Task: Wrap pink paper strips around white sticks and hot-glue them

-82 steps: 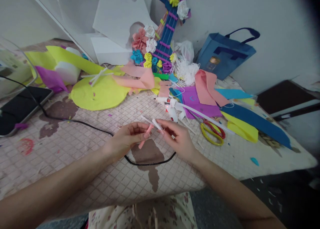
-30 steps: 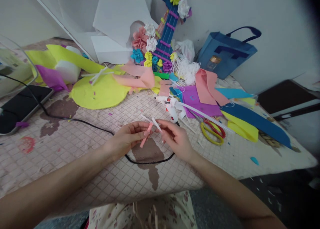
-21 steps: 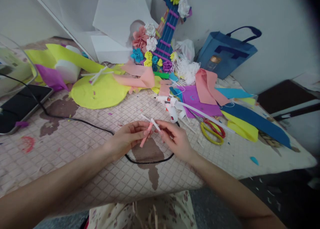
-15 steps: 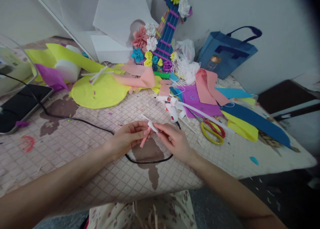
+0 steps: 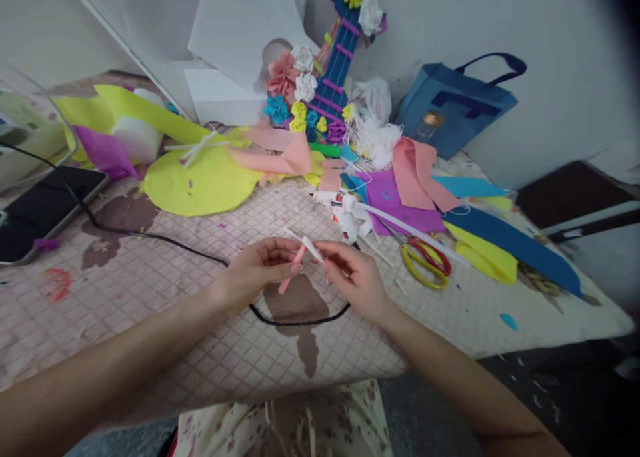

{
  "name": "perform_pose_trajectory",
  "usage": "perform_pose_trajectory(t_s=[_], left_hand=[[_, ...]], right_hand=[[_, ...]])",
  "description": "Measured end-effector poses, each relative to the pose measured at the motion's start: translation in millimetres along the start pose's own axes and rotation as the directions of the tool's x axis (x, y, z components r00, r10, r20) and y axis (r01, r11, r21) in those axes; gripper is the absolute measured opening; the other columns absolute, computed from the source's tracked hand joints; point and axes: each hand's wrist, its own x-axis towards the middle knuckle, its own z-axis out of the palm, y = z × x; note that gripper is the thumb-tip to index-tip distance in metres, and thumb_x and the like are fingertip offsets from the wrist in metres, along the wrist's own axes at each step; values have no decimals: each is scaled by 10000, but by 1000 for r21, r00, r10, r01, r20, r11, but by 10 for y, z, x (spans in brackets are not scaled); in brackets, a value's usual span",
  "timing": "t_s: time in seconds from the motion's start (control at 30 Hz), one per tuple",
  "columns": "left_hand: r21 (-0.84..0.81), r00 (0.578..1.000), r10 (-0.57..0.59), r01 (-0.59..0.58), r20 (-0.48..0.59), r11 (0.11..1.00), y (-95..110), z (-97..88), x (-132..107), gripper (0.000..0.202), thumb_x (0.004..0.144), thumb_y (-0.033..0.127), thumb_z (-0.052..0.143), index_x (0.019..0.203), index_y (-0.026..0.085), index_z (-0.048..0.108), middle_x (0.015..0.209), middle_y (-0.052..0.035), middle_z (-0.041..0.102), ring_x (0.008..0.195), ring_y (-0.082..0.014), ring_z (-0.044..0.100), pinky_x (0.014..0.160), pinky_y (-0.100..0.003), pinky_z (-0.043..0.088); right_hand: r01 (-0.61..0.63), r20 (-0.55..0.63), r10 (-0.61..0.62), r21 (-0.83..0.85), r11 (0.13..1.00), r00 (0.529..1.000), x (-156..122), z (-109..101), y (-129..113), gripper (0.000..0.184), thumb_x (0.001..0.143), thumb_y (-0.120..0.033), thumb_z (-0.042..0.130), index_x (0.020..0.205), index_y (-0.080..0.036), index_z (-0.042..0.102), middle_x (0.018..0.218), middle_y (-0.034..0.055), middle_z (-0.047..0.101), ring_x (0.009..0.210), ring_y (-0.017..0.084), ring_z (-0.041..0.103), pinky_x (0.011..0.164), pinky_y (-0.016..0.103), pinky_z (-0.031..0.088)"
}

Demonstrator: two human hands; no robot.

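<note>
My left hand (image 5: 257,270) pinches a thin pink paper strip (image 5: 291,275) that hangs down from its fingertips over the tiled table (image 5: 150,297). My right hand (image 5: 357,280) meets it from the right, fingers closed on a small white strip (image 5: 311,246) that crosses the top of the pink one. Both hands hover just above a black cable (image 5: 295,322) that loops under them. A white hot glue gun (image 5: 345,217) lies a little beyond my right hand.
Yellow-and-red scissors (image 5: 425,260) lie right of the glue gun. Coloured paper sheets, a yellow disc (image 5: 200,184) and a blue paper guitar with paper flowers (image 5: 327,77) crowd the back. A blue bag (image 5: 450,104) stands at the back right, a dark tablet (image 5: 40,210) at the left.
The hands stay in the same spot. The right fingers have shifted slightly along the white strip against the pink one.
</note>
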Motion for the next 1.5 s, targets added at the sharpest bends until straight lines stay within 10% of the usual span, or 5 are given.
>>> perform_pose_trajectory(t_s=[0.33,0.8,1.07,1.2,1.5], left_hand=[[5,999,-24,24,-31,1000,-6,10,-16,358,670,140,766,975,131,579,791,9,635,583,-60,543,515,-181,410],[105,1000,7,-5,-21,994,-35,-19,-4,372,663,159,774,983,147,584,764,0,653,546,-65,539,498,-190,412],[60,1000,-16,16,2,998,12,15,-14,339,680,180,769,966,121,596,822,-15,648,563,-58,540,535,-191,428],[32,1000,-20,20,11,999,2,10,-4,322,698,193,760,968,116,602,888,-33,643,588,-56,535,528,-184,427],[-124,992,-123,125,25,984,-4,6,6,326,687,184,772,977,121,637,836,-29,641,671,-88,575,528,-170,433]], right_hand=[[258,7,-267,-289,922,964,-3,24,37,338,911,-138,479,1223,-252,544,1029,50,651,944,153,617,821,308,522],[335,151,-300,-456,824,942,-18,-50,60,360,918,-147,457,1254,-230,557,1015,85,643,933,200,621,813,361,540],[60,84,-62,30,998,995,-20,-19,3,286,918,-205,472,1186,-262,554,981,34,670,730,126,627,653,280,541],[-175,40,173,353,919,984,-3,-18,13,271,914,-271,488,1183,-239,497,917,24,672,523,68,537,463,206,452],[-207,53,200,302,931,978,13,19,14,151,887,-275,524,1006,-198,579,680,-16,598,554,100,567,522,238,502]])
